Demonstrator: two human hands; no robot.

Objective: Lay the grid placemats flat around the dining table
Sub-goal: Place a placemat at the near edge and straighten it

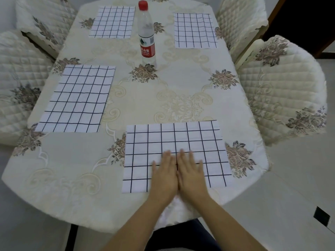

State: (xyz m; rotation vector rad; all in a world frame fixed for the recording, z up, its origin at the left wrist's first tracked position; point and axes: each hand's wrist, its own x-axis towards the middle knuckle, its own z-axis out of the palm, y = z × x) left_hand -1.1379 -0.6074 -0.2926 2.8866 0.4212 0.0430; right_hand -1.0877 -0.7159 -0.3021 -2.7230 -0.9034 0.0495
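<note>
Several white placemats with a dark grid lie flat on the cream floral tablecloth (76, 169). The nearest placemat (145, 145) lies at the front edge of the table. My left hand (164, 175) and my right hand (191, 173) rest side by side on its near middle, palms down, fingers straight and touching the cloth, holding nothing. A second placemat (78, 98) lies at the left side. Two more placemats lie at the far end, one far left (113, 21) and one far right (194, 30).
A plastic water bottle (146, 33) with a red cap and red label stands upright in the far middle of the table. Quilted, covered chairs stand at the left (16, 73) and right (282, 91). A pale tiled floor (290, 196) lies to the right.
</note>
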